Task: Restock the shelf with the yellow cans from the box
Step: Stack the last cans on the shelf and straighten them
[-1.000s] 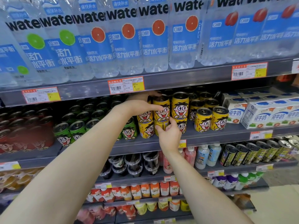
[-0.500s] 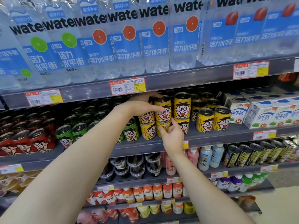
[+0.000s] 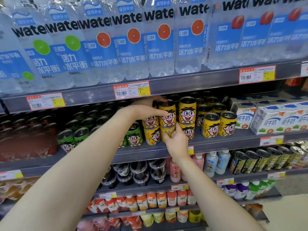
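1. While two stacked cans stand on the grey shelf (image 3: 241, 140), the left hand (image 3: 146, 109) curls round the upper yellow can (image 3: 167, 114), thumb across its front.
2. That can sits on the lower yellow can (image 3: 167, 132), near the shelf's front edge.
3. Right hand (image 3: 176, 142) grips the lower yellow can with bent fingers.
4. Green cans (image 3: 135, 137) fill the shelf's left part, and milk cartons (image 3: 270, 120) its right end.

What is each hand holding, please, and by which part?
Left hand grips the upper yellow can round its side; right hand holds the lower yellow can by its side.
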Tool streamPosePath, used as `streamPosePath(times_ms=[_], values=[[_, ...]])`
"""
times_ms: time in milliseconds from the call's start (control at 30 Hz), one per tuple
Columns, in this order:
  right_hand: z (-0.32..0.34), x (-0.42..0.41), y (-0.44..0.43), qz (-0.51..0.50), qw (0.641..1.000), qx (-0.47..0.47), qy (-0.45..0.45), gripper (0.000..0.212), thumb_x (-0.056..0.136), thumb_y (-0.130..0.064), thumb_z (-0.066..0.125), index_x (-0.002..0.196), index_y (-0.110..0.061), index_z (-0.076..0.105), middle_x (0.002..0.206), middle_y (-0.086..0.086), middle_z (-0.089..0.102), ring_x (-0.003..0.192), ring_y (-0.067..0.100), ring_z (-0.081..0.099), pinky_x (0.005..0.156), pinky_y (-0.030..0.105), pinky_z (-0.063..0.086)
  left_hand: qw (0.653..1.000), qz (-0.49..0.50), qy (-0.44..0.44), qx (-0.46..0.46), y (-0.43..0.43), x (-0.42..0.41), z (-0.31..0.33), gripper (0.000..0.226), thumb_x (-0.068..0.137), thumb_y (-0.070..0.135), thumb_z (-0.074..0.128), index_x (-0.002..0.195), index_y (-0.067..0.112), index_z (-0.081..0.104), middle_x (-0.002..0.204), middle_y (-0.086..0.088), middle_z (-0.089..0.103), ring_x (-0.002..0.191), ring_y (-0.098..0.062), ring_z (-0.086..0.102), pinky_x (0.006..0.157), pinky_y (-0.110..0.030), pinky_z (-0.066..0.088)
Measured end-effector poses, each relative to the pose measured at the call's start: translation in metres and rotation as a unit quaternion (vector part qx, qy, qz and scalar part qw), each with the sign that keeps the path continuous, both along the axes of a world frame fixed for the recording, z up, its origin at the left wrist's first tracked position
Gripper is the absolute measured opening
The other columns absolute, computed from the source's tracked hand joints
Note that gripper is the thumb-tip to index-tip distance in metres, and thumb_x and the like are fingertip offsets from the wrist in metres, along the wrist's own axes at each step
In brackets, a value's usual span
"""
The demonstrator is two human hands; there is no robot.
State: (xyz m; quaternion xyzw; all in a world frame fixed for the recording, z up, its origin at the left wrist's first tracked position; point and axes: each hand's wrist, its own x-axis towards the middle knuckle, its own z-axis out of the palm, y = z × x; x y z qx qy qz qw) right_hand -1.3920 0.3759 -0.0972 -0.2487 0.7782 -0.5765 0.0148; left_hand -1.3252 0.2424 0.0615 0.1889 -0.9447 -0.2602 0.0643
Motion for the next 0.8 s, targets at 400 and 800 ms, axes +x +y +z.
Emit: streamPosePath(times_ms=[400, 800], values=[[-0.005, 0.010, -0.006, -0.025, 1.000, -0.002, 0.006, 0.064, 0.081, -0.034, 0.079, 0.134, -0.012, 0.051, 0.087, 0.004, 0.066, 0.087, 0.013, 0.061, 0.086, 0.029, 0.051, 1.000, 0.008, -0.002, -0.012, 0.001, 0.000, 0.000, 0.069, 0.081, 0.065, 0.076, 0.142, 0.044, 0.053, 0.149, 0.014, 0.051, 0.131, -0.013, 0.051, 0.102, -0.027, 0.043], [-0.005, 0.013, -0.011, -0.079, 0.994, -0.045, -0.062, 0.072, 0.075, -0.040, 0.084, 0.132, -0.010, 0.050, 0.093, 0.007, 0.069, 0.095, 0.023, 0.065, 0.086, 0.034, 0.052, 0.999, 0.013, -0.005, -0.042, 0.005, 0.000, 0.002, 0.070, 0.080, 0.067, 0.075, 0.142, 0.043, 0.053, 0.147, 0.014, 0.053, 0.125, -0.013, 0.054, 0.098, -0.026, 0.045]])
